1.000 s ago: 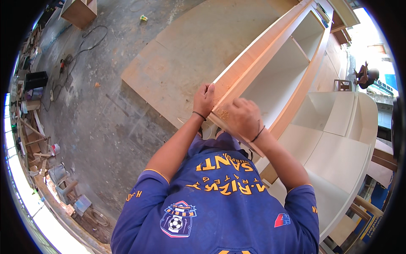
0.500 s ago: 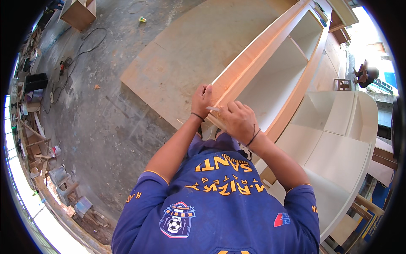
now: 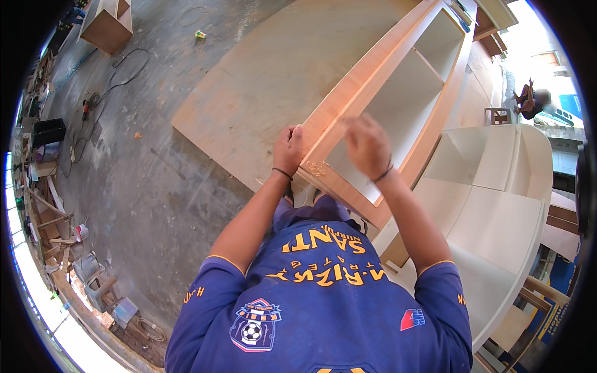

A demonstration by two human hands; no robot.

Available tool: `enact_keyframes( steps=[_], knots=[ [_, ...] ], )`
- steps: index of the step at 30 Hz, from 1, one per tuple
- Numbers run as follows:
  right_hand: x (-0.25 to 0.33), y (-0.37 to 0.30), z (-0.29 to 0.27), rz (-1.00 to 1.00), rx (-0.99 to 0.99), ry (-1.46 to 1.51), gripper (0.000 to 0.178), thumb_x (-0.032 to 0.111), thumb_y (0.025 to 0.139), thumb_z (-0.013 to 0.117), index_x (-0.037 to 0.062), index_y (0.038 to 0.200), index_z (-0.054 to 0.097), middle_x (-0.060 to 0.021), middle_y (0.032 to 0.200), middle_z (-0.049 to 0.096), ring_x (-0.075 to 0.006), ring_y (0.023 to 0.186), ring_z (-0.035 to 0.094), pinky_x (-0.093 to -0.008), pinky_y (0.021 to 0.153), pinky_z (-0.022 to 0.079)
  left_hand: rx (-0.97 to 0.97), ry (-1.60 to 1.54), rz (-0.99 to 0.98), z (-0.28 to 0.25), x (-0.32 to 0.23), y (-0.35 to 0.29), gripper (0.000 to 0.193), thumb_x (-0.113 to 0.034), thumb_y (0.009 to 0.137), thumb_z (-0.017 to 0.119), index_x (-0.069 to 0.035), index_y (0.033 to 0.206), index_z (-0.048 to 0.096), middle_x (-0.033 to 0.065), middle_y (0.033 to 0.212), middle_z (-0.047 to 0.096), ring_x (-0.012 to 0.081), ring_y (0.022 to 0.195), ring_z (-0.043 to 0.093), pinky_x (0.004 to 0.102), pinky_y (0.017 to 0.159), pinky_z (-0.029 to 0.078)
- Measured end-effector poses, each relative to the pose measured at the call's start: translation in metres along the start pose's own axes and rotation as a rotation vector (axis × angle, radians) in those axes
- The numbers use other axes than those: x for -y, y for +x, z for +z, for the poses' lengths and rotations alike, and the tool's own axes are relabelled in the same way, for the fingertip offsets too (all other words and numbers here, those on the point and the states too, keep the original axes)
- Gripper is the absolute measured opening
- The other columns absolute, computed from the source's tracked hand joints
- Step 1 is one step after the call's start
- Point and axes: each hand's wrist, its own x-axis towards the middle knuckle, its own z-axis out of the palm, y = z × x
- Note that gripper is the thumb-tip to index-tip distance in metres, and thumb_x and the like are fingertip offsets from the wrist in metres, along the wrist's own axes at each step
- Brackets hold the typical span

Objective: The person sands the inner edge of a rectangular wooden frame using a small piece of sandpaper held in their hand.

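A long wooden cabinet (image 3: 348,198) with a white interior and peach-toned edges lies in front of me. My left hand (image 3: 287,151) is closed around its near left corner, thumb by the top edge. Curly wood shavings (image 3: 316,168) lie on the frame beside that hand. My right hand (image 3: 368,149) is raised over the cabinet's opening, its fingers curled and smeared by motion. Whatever it holds is hidden in the blur.
Under the cabinet's far side a large dusty board (image 3: 242,99) covers the floor. White curved shelving (image 3: 491,217) stands close on my right. A cable (image 3: 118,81), a black bin (image 3: 50,132) and scrap wood are at left. Another person (image 3: 532,101) is at far right.
My right hand has lifted off the cabinet corner and moved up and right. The thin pale blade seen in it before no longer shows. My left hand stays at the corner.
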Motion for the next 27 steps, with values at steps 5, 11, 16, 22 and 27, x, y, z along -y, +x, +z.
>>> enact_keyframes(
  steps=[5,11,16,22,27],
  knots=[
    [-0.013,0.001,0.007,0.139,0.031,-0.051,0.016,0.004,0.077,0.058,0.0082,0.091,0.064,-0.0095,0.078,0.055,-0.0306,0.072,0.058,-0.0397,0.059,0.048,0.013,0.040,-0.002,-0.001,-0.002,0.003,0.033,-0.032,0.096,0.054,0.000,0.093,0.061,0.0043,0.073,0.058,0.0114,0.069,0.051,0.0278,0.066,0.044],
    [0.057,-0.027,0.003,-0.101,0.142,0.098,0.014,0.002,0.076,0.058,0.0053,0.088,0.065,-0.0115,0.073,0.055,-0.0311,0.070,0.057,-0.0410,0.059,0.047,0.008,0.040,0.006,-0.003,-0.003,0.000,0.030,-0.028,0.098,0.051,0.000,0.090,0.060,-0.0003,0.074,0.054,0.0079,0.072,0.047,0.0248,0.066,0.042],
    [-0.050,0.018,0.001,0.188,-0.185,-0.086,0.016,0.006,0.080,0.060,0.0074,0.094,0.066,-0.0119,0.081,0.064,-0.0315,0.072,0.062,-0.0394,0.063,0.050,0.004,0.046,0.033,0.002,-0.008,0.000,0.030,-0.028,0.098,0.051,0.000,0.091,0.060,0.0006,0.076,0.055,0.0084,0.073,0.048,0.0257,0.067,0.042],
    [-0.070,0.017,0.019,0.260,-0.254,-0.117,0.015,0.004,0.080,0.060,0.0078,0.094,0.066,-0.0122,0.079,0.064,-0.0329,0.070,0.062,-0.0403,0.062,0.049,-0.007,0.071,0.010,0.000,-0.003,0.000,0.033,-0.031,0.096,0.053,0.001,0.093,0.060,0.0073,0.077,0.060,0.0138,0.072,0.053,0.0292,0.068,0.044],
    [0.007,-0.030,0.013,0.135,0.042,0.079,0.018,0.001,0.076,0.059,0.0081,0.091,0.066,-0.0121,0.077,0.060,-0.0329,0.069,0.060,-0.0404,0.061,0.049,-0.015,0.045,0.021,0.001,0.001,-0.001,0.030,-0.029,0.097,0.053,0.001,0.092,0.060,0.0049,0.073,0.057,0.0119,0.070,0.050,0.0280,0.067,0.043]
  ],
)
